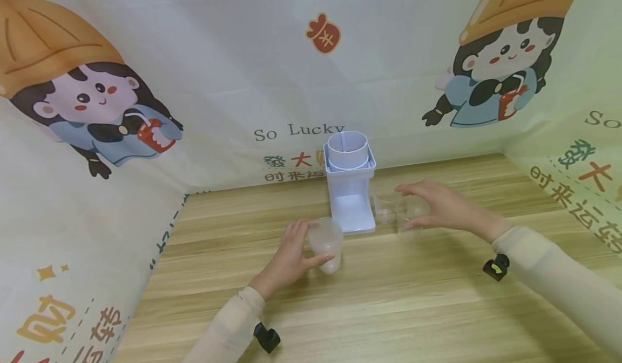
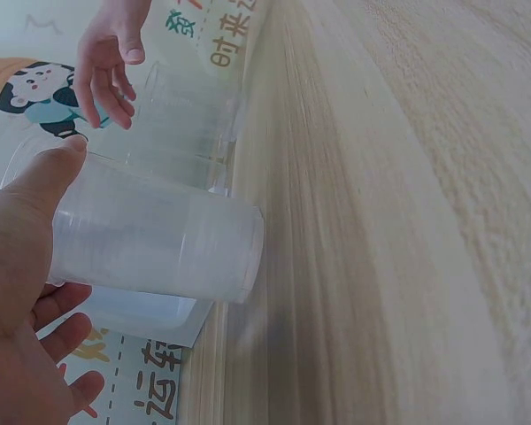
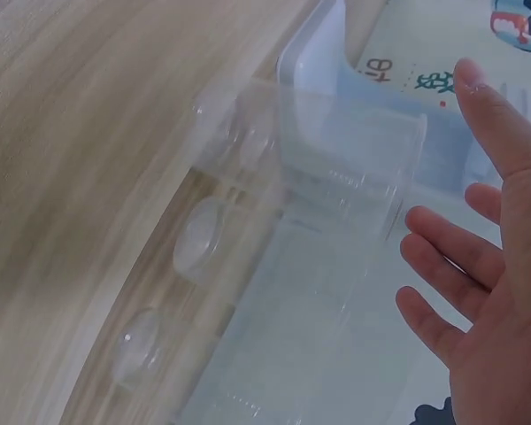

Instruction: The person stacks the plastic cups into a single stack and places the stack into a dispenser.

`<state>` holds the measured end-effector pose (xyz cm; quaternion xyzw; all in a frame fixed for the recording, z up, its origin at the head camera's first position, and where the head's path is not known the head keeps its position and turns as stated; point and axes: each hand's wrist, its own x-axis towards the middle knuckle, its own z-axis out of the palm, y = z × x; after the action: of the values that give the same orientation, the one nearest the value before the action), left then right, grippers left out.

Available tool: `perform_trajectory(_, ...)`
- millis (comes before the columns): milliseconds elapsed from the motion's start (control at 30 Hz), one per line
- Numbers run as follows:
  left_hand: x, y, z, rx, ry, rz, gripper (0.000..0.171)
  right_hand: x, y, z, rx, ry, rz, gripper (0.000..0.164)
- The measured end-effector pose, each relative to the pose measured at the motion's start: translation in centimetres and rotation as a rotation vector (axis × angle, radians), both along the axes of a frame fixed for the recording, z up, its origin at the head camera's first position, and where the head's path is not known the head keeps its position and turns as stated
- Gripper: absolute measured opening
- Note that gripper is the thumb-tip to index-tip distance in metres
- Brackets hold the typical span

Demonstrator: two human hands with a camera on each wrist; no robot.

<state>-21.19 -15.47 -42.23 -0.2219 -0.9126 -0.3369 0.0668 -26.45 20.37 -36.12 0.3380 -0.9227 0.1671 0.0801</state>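
My left hand (image 1: 293,252) holds a translucent plastic cup (image 1: 326,237) between thumb and fingers, low over the table in front of the white stand. The left wrist view shows the thumb (image 2: 49,173) along one side of this cup (image 2: 159,230) and the fingers curled at the other. My right hand (image 1: 437,206) is spread, thumb and fingers apart, around the near end of a clear plastic piece (image 1: 410,212). In the right wrist view, clear plastic (image 3: 336,168) with rounded bumps lies in front of the fingertips, which stand a little away from it.
A white plastic stand (image 1: 351,206) with a round tube (image 1: 347,149) in its top stands at the back, between the hands. Behind it and at both sides hangs a printed cloth (image 1: 233,55), meeting the wooden table (image 1: 389,309) at its edges.
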Motion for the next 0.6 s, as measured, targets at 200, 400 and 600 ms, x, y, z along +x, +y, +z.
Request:
perform_trajectory(200, 0.06, -0.03, 0.09, -0.004, -0.028, 0.006, 0.076, -0.47, 0.55, -0.23, 0.013, 0.012, 0.004, 0.079)
perform_trajectory(400, 0.07, -0.02, 0.11, -0.008, -0.034, 0.006, 0.076, -0.64, 0.65, -0.34, 0.025, 0.012, 0.004, 0.08)
perform_trajectory(600, 0.19, 0.03, 0.28, -0.008, -0.027, 0.005, 0.076, -0.79, 0.75, -0.45, 0.039, -0.005, -0.004, 0.08)
